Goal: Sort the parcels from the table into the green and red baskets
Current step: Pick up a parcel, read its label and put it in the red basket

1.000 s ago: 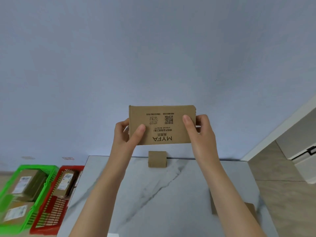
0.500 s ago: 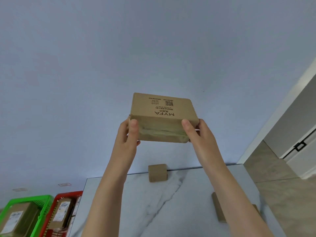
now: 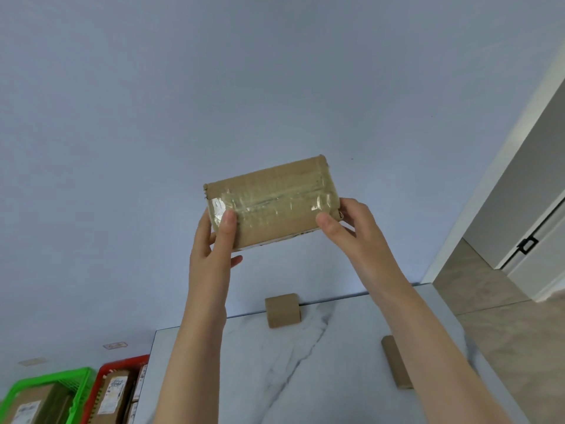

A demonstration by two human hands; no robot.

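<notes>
Parcel [image 3: 272, 203] (taped face showing), frame centre: left hand [image 3: 211, 240] and right hand [image 3: 351, 224] pinch its ends, above table [image 3: 336, 377]. Green basket [image 3: 78, 384], red basket [image 3: 122, 364]: lower left.

Held parcel: the taped brown cardboard parcel [image 3: 272, 203] is gripped between your left hand [image 3: 214, 240] and your right hand [image 3: 351, 228], raised above the far edge of the white marble table [image 3: 321, 377].
Table: a small brown cardboard box [image 3: 282, 310] stands at the far edge. A flat brown cardboard packet [image 3: 396, 362] lies nearer, beside your right forearm.
Baskets: the red plastic basket [image 3: 122, 362] is just left of the table, possibly touching it. The green plastic basket [image 3: 81, 384] is left of that. Both hold labelled cardboard parcels [image 3: 33, 405].
</notes>
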